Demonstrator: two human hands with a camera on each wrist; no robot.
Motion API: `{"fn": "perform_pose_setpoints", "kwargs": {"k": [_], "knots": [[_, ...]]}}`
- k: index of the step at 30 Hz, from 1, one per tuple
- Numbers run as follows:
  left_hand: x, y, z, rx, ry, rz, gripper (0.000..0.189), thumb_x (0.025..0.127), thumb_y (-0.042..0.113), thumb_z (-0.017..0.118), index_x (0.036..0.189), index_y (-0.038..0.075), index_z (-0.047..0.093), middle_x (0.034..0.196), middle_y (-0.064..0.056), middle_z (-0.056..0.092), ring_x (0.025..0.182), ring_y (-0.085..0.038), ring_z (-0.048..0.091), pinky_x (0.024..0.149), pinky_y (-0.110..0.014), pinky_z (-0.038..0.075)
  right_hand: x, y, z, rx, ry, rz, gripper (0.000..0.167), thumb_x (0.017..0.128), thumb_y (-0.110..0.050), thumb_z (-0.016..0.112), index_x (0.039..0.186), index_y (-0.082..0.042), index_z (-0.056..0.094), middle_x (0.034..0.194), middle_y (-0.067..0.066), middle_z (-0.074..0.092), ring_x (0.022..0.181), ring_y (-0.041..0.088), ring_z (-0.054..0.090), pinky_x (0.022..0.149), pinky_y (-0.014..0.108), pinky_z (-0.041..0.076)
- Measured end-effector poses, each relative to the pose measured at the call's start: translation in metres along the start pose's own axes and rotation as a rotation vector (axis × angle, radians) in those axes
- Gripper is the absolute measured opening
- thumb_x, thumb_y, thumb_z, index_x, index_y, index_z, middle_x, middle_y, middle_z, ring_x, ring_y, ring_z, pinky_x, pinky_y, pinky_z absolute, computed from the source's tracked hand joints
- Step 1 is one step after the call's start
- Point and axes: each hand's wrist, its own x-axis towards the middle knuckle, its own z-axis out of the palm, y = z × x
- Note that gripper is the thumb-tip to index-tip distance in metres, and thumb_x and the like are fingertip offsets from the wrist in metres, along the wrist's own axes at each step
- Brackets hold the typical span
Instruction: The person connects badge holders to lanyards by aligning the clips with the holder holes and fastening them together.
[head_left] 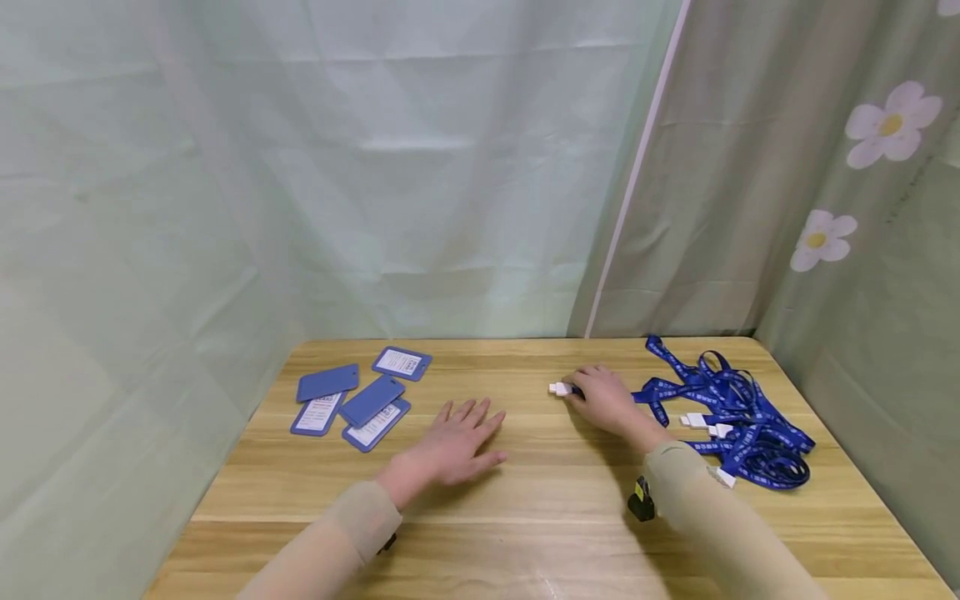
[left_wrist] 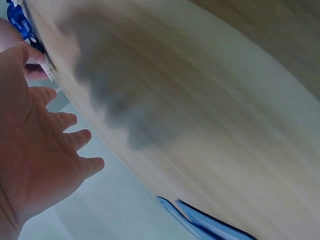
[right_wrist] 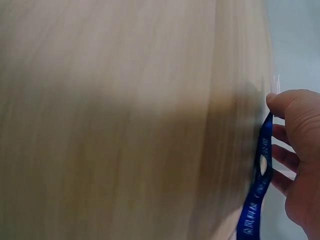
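My right hand (head_left: 603, 402) pinches a blue lanyard (right_wrist: 256, 200) close to its white plastic clip (head_left: 560, 389), over the middle-right of the table. The strap trails from under that hand toward a tangled pile of blue lanyards (head_left: 750, 417) with white clips at the right. My left hand (head_left: 459, 442) is palm down with fingers spread, holding nothing; in the left wrist view a gap and its shadow show between it and the tabletop. Left of it lie several blue badge holders (head_left: 373, 402), some overlapping, some with a printed white card facing up.
A wooden table (head_left: 517, 533) fills the lower part of the head view. Pale curtains (head_left: 450, 167) hang behind it and at both sides, with white flowers printed on the right one. A small black device (head_left: 641, 500) sits under my right wrist.
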Motion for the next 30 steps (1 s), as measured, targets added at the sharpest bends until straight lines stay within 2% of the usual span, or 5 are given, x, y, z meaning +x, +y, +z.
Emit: {"fn": "perform_pose_setpoints", "kwargs": {"k": [5, 11, 20, 24, 30], "knots": [[-0.005, -0.007, -0.001, -0.010, 0.003, -0.020, 0.074, 0.105, 0.061, 0.039, 0.163, 0.017, 0.029, 0.167, -0.019, 0.020, 0.153, -0.043, 0.018, 0.120, -0.066, 0.010, 0.001, -0.001, 0.004, 0.044, -0.023, 0.022, 0.040, 0.100, -0.029, 0.067, 0.136, -0.011, 0.066, 0.136, 0.015, 0.061, 0.128, 0.042, 0.052, 0.106, 0.063, 0.041], [-0.009, -0.018, 0.003, -0.008, 0.030, -0.035, 0.075, 0.104, 0.062, 0.040, 0.162, 0.016, 0.031, 0.167, -0.020, 0.022, 0.152, -0.044, 0.019, 0.120, -0.067, 0.010, -0.001, -0.001, 0.005, 0.067, -0.026, 0.063, 0.038, 0.100, -0.031, 0.068, 0.133, -0.013, 0.068, 0.140, 0.016, 0.059, 0.134, 0.042, 0.048, 0.107, 0.066, 0.039], [-0.006, -0.041, 0.002, -0.005, 0.051, -0.079, 0.074, 0.105, 0.058, 0.044, 0.161, 0.011, 0.033, 0.165, -0.023, 0.024, 0.151, -0.046, 0.021, 0.118, -0.070, 0.013, 0.000, -0.002, 0.010, 0.089, -0.057, 0.065, 0.048, 0.101, -0.035, 0.066, 0.144, -0.015, 0.061, 0.150, 0.018, 0.051, 0.139, 0.045, 0.043, 0.111, 0.069, 0.031], [-0.004, -0.061, -0.006, 0.000, 0.056, -0.146, 0.074, 0.105, 0.055, 0.045, 0.160, 0.008, 0.034, 0.164, -0.025, 0.025, 0.150, -0.048, 0.021, 0.117, -0.071, 0.013, 0.001, -0.003, 0.010, 0.091, -0.063, 0.076, 0.043, 0.102, -0.035, 0.065, 0.141, -0.016, 0.064, 0.151, 0.018, 0.051, 0.140, 0.045, 0.042, 0.113, 0.069, 0.028], [0.003, -0.102, -0.008, 0.029, 0.065, -0.297, 0.076, 0.105, 0.058, 0.040, 0.161, 0.005, 0.032, 0.165, -0.025, 0.022, 0.151, -0.048, 0.018, 0.118, -0.071, 0.009, 0.001, -0.001, 0.008, 0.087, -0.065, 0.105, 0.042, 0.103, -0.033, 0.063, 0.141, -0.016, 0.064, 0.151, 0.018, 0.051, 0.140, 0.044, 0.042, 0.114, 0.069, 0.026]]}}
